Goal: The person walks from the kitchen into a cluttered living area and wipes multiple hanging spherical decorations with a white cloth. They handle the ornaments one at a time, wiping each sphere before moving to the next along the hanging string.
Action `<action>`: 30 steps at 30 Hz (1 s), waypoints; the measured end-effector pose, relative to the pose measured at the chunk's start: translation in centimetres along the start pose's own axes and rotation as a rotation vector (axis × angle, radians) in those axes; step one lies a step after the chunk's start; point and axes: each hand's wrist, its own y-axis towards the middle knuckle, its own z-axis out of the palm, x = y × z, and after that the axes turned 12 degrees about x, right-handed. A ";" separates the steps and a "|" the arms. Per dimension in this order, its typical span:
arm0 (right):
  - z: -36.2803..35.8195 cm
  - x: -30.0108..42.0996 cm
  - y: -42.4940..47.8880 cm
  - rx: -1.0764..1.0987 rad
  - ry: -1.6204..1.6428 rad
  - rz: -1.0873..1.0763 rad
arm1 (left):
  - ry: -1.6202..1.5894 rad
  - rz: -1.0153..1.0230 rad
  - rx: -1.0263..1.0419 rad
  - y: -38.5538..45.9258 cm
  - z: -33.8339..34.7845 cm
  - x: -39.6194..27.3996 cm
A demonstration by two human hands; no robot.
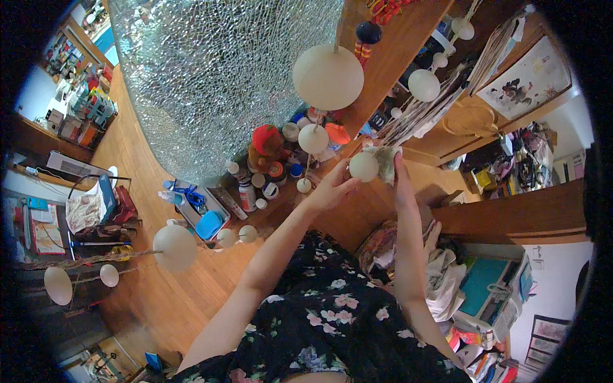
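Observation:
Strings of white balls hang around me. One white ball hangs between my hands. My left hand is at its left side, thumb and fingers around its edge. In my right hand is a pale, crumpled cloth, which lies against the ball's right side. Above and to the left hang a large white ball and a smaller white ball. How firmly my left fingers press on the ball cannot be made out.
A crackled glass panel fills the upper left. Beside it stand bottles and jars, among them a white bottle, and a brown figure with a red hat. A tray holds a blue box. More balls hang lower left.

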 end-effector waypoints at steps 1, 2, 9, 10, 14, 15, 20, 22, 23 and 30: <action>0.5 0.6 -0.2 0.040 -0.072 -0.025 | 0.096 0.041 -0.025 0.2 0.1 0.0; 1.1 1.0 -0.4 0.097 -0.171 -0.053 | 0.193 0.080 -0.055 0.3 0.3 -0.1; 5.3 2.1 -1.1 0.034 -0.790 -0.329 | 0.812 -0.039 -0.363 -0.2 1.5 -1.7; 5.7 2.0 -1.1 -0.018 -0.853 -0.346 | 0.831 -0.043 -0.384 -0.3 1.7 -1.9; 6.2 1.5 -0.6 -0.147 -0.901 -0.338 | 0.913 -0.002 -0.449 0.0 2.1 -2.7; 6.0 1.4 -0.4 -0.118 -0.762 -0.284 | 0.900 0.030 -0.449 0.0 2.2 -2.8; 4.3 1.5 0.5 -0.075 -0.370 -0.023 | 0.818 -0.028 -0.361 0.0 1.9 -3.2; 3.6 1.5 0.6 -0.003 -0.334 -0.058 | 0.785 -0.017 -0.366 0.0 1.7 -2.8; 3.3 1.4 0.7 0.060 -0.303 -0.119 | 0.618 0.042 -0.294 0.1 1.5 -2.5; 1.2 1.3 1.7 0.213 -0.231 0.160 | -0.412 -0.227 0.094 -0.9 -0.8 -0.9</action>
